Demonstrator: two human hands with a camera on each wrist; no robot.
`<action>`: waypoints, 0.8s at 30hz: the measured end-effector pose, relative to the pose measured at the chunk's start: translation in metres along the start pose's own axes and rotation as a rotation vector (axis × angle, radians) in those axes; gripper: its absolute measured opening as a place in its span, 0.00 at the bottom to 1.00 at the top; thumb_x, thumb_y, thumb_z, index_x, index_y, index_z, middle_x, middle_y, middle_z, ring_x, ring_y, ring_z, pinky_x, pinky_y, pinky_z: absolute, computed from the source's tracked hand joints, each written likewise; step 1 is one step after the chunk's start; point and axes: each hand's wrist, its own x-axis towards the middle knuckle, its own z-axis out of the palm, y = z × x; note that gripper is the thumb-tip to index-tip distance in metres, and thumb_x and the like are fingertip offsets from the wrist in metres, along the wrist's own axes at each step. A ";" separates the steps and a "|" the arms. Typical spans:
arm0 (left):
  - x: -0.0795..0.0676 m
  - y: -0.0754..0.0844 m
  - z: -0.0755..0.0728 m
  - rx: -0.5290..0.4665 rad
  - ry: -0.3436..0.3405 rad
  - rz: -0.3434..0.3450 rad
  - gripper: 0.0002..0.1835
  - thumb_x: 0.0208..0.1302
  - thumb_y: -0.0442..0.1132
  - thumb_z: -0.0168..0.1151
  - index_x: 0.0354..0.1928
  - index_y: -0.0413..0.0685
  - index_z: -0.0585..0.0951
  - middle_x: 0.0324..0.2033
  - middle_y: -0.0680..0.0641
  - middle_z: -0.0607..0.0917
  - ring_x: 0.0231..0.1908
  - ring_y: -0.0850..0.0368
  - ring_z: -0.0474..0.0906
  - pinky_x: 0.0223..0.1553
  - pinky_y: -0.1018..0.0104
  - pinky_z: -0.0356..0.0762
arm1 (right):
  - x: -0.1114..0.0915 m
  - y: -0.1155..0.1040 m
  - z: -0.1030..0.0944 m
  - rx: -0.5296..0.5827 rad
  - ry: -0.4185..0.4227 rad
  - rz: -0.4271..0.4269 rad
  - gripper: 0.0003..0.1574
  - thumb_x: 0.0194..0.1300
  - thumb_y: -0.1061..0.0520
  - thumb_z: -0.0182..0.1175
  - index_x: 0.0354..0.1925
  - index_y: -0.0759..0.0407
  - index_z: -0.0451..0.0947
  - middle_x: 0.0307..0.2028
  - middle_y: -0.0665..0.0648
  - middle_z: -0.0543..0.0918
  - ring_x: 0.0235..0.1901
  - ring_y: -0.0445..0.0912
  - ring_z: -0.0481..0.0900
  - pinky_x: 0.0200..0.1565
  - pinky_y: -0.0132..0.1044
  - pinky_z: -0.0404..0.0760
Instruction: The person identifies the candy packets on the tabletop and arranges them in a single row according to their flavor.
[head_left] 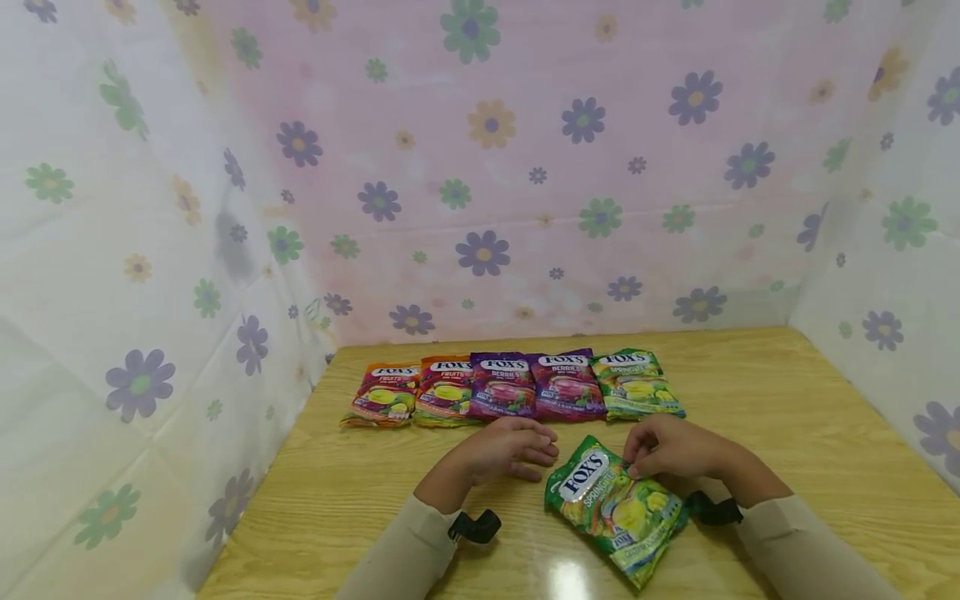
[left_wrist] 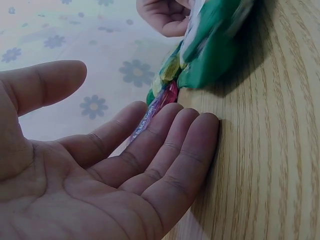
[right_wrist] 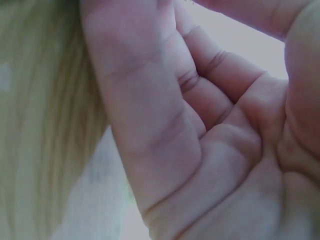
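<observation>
A green Fox's Spring Tea candy bag (head_left: 626, 512) lies tilted near the front of the table, its printed side up. My right hand (head_left: 678, 450) pinches its upper right edge between thumb and fingers. In the right wrist view the curled fingers (right_wrist: 145, 100) fill the picture and the bag cannot be made out. Just left of the bag, my left hand (head_left: 502, 454) hovers with relaxed fingers and holds nothing. The left wrist view shows its palm (left_wrist: 100, 185), fingers low beside the table, with the green bag (left_wrist: 212, 52) beyond the fingertips.
Behind the hands stretches a row of candy bags: two orange Fruits bags (head_left: 384, 395) (head_left: 444, 393), two purple Berries bags (head_left: 501, 390) (head_left: 567, 390) and another green bag (head_left: 637, 387). Flower-printed cloth (head_left: 525, 183) encloses the wooden table (head_left: 765, 400) at the back and sides.
</observation>
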 end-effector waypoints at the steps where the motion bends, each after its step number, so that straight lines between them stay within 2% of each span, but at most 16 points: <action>1: 0.000 0.000 0.000 0.002 0.000 -0.001 0.24 0.78 0.45 0.56 0.65 0.34 0.75 0.57 0.35 0.84 0.57 0.44 0.85 0.55 0.50 0.86 | -0.002 0.000 -0.001 0.009 0.005 0.014 0.09 0.66 0.56 0.70 0.39 0.61 0.84 0.31 0.56 0.86 0.28 0.44 0.81 0.31 0.39 0.84; 6: 0.000 -0.001 0.000 0.009 -0.001 -0.003 0.23 0.79 0.45 0.55 0.65 0.34 0.76 0.56 0.37 0.85 0.55 0.45 0.85 0.54 0.51 0.87 | -0.011 0.001 -0.007 0.062 0.005 0.099 0.11 0.67 0.56 0.69 0.37 0.65 0.82 0.27 0.58 0.85 0.22 0.45 0.81 0.26 0.41 0.85; 12: -0.002 -0.002 0.002 0.012 -0.016 -0.028 0.25 0.77 0.46 0.58 0.65 0.34 0.76 0.53 0.37 0.87 0.53 0.42 0.87 0.48 0.52 0.89 | -0.019 -0.001 -0.010 0.124 -0.039 0.227 0.15 0.70 0.53 0.67 0.35 0.66 0.83 0.22 0.60 0.86 0.17 0.45 0.84 0.21 0.40 0.85; 17: -0.002 -0.002 0.007 0.003 -0.084 -0.060 0.22 0.77 0.47 0.58 0.62 0.36 0.77 0.50 0.33 0.88 0.46 0.42 0.90 0.44 0.53 0.90 | -0.021 -0.003 -0.014 0.156 -0.060 0.255 0.17 0.71 0.51 0.65 0.37 0.67 0.82 0.24 0.62 0.86 0.18 0.46 0.85 0.22 0.40 0.86; 24: -0.006 -0.001 0.018 0.068 -0.174 -0.140 0.20 0.77 0.48 0.57 0.54 0.38 0.84 0.43 0.33 0.90 0.35 0.50 0.92 0.35 0.58 0.90 | -0.024 -0.001 -0.017 0.213 -0.058 0.273 0.19 0.75 0.50 0.60 0.45 0.67 0.80 0.28 0.65 0.87 0.21 0.50 0.87 0.24 0.43 0.87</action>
